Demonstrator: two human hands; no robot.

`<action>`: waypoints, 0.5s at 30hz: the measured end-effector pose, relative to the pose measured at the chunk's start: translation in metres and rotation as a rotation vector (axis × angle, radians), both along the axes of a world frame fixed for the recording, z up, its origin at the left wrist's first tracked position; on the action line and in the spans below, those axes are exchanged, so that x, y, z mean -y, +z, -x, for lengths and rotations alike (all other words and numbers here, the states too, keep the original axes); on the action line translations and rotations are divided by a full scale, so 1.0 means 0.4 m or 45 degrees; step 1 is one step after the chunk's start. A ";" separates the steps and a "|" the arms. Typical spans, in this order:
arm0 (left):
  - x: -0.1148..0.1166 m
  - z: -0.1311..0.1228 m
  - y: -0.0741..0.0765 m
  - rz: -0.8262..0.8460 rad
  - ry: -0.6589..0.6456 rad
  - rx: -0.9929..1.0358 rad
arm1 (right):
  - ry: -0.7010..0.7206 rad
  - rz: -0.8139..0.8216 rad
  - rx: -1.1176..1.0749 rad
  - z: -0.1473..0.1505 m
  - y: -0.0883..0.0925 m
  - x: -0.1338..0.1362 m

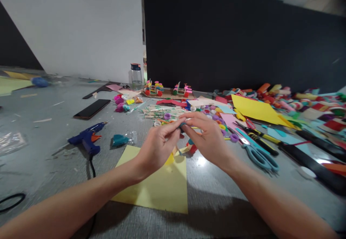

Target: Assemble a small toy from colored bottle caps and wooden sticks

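Note:
In the middle of the head view, my left hand (158, 145) and my right hand (211, 136) meet, fingertips together. They pinch a small teal piece (182, 125), mostly hidden by the fingers; it looks soft, but I cannot tell its exact kind. Below the fingers, partly covered, a small construction of sticks with red and blue parts (191, 146) sits at the top edge of a pale yellow sheet of paper (154, 192). To the left of my left hand lies an opened bag with a teal lump (120, 140), resembling modelling clay.
A blue glue gun (88, 138) and a phone (92, 108) lie at left. Scissors (261, 156) and pliers (259, 134) lie at right beside a yellow sheet (254, 110). Behind are wooden sticks (159, 112), coloured clay bags (121, 104), small stick models (154, 89) and a bottle (136, 77).

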State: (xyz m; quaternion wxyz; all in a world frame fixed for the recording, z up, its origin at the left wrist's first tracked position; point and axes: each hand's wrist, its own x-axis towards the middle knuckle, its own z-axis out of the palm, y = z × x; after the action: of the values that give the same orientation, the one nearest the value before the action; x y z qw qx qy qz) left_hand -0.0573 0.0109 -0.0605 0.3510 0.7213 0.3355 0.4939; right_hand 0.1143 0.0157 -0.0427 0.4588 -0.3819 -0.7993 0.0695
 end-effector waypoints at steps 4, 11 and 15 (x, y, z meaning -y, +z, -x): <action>-0.002 0.001 -0.002 -0.107 0.066 -0.083 | -0.017 -0.003 0.044 0.002 0.001 -0.001; -0.010 0.002 -0.009 0.127 -0.053 0.130 | 0.007 0.058 -0.029 -0.006 0.003 -0.008; -0.013 0.001 -0.012 0.119 -0.042 0.082 | -0.009 -0.020 -0.033 -0.007 0.000 -0.009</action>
State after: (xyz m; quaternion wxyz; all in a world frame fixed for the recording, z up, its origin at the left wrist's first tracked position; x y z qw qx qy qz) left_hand -0.0577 0.0163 -0.0653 0.4030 0.6932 0.3351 0.4947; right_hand 0.1172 0.0195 -0.0428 0.4723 -0.3800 -0.7925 0.0666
